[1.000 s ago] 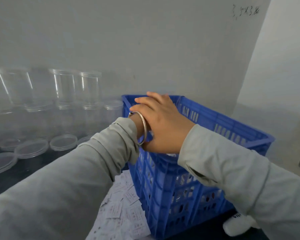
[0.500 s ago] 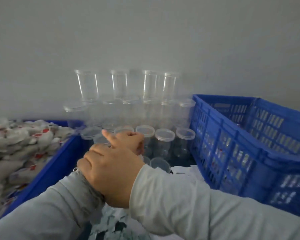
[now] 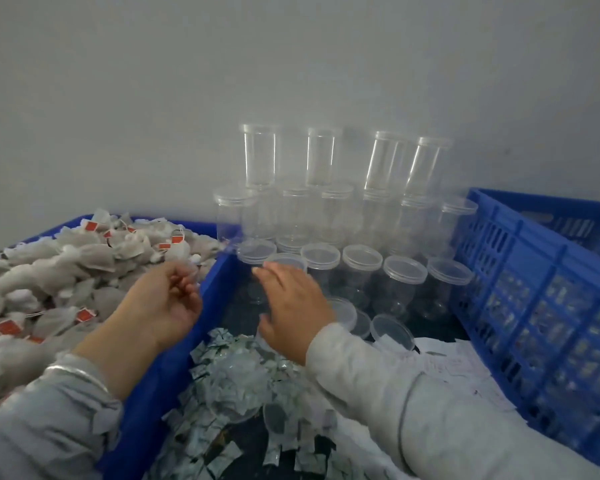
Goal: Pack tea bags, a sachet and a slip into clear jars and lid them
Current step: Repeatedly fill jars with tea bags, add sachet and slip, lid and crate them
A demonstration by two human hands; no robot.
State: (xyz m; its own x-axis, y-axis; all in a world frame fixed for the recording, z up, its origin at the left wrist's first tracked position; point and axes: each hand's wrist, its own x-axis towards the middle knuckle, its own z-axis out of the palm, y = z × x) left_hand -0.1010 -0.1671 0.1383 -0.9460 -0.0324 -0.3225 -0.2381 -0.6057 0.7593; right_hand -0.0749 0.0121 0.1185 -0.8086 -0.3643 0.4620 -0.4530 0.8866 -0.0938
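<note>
- Head view, bottom centre of the frame: a heap of small grey sachets (image 3: 236, 403) lies loose on the dark table top (image 3: 433, 327), with white printed slips (image 3: 454, 362) spread just to its right; both supplies look plentiful.
- Lower left: a blue tray (image 3: 174, 368) holds a deep pile of tea bags (image 3: 66, 271) with red tags. The left hand (image 3: 160, 306) hovers over the tray's right edge with fingers loosely curled; blur hides whether they pinch anything.
- Centre: the right hand (image 3: 291, 306) is spread, fingers relaxed and holding nothing, reaching toward the nearest clear jar (image 3: 284, 271), which its fingertips meet or nearly meet; contact cannot be confirmed.
- Just right of that hand: a few loose lids (image 3: 392, 330) lie on the table top.
- Middle distance: a row of lidded empty jars (image 3: 402, 282) stands upright, apparently unfilled stock.
- Against the wall, upper centre: stacked jars (image 3: 323, 157) rise in tiers, likewise with nothing inside.
- Right edge: a blue crate (image 3: 534, 271) with slatted walls; shapes behind the slats suggest finished jars, though too blurred to confirm.
- Judgement: a fresh jar is being taken up; opening, filling and lidding it remain, as does the large empty stock.
</note>
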